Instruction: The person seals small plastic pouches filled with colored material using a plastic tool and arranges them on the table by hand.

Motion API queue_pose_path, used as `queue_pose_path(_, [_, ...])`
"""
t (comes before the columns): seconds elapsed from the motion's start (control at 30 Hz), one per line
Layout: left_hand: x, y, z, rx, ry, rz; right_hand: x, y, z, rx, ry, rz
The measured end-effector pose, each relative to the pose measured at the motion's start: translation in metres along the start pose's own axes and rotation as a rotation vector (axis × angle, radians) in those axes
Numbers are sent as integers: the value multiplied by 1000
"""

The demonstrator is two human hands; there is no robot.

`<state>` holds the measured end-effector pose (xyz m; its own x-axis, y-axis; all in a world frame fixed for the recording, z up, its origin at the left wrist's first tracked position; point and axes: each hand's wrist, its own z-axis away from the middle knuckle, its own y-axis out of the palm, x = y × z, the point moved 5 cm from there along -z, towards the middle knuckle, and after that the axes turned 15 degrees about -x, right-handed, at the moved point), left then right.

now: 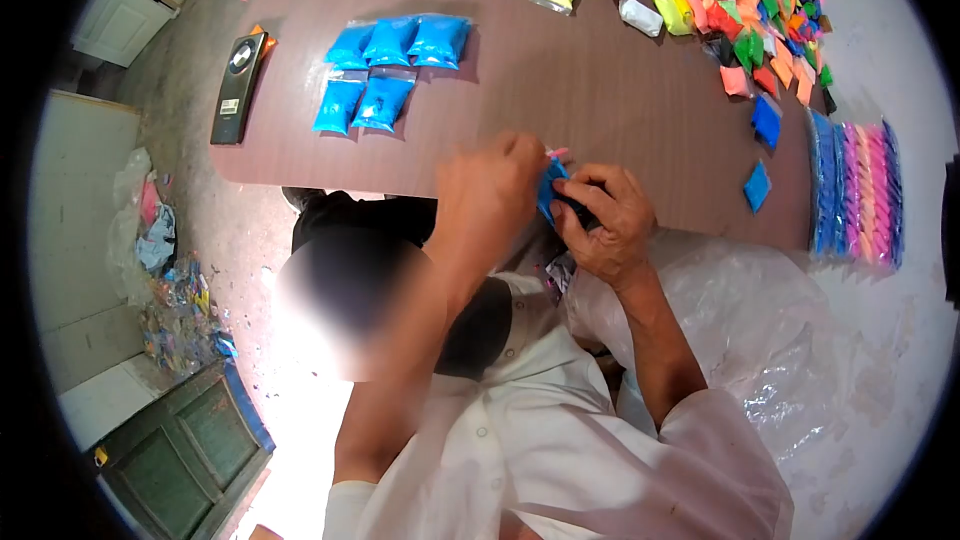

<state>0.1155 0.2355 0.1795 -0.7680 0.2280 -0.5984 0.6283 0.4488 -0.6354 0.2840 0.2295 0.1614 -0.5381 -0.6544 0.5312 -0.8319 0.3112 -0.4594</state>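
Above the table's near edge, my right hand (605, 220) pinches a small blue packet (547, 190) between thumb and fingers. Close beside it on the left is my left hand (490, 185), slightly blurred, its fingers closed near the packet's upper end. What those fingers hold is hidden. A small pink bit shows between the two hands. Several flat clear bags of blue material (411, 41) lie in two rows on the brown table (600, 100), beyond my left hand.
Many colourful packets (745, 15) are heaped at the table's far right. Bundled long packs (855, 190) stand at the right edge, with two blue packets nearby. A dark phone (238, 90) lies at the left. Clear plastic sheeting (760, 340) covers the lower right.
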Motion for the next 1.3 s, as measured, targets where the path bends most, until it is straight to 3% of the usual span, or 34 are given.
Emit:
queue_pose_path(0.43, [-5,2,0,52,184,-62,0,0,0,21,27,27])
queue_pose_path(1.03, [5,3,-8,8,73,-69,2,-2,-4,-1,6,18])
queue_pose_path(1.17, [-1,1,0,85,137,-120,1,3,-2,-3,18,12])
queue_pose_path(1.3, [-6,3,0,18,209,-24,2,2,-3,-28,12,10])
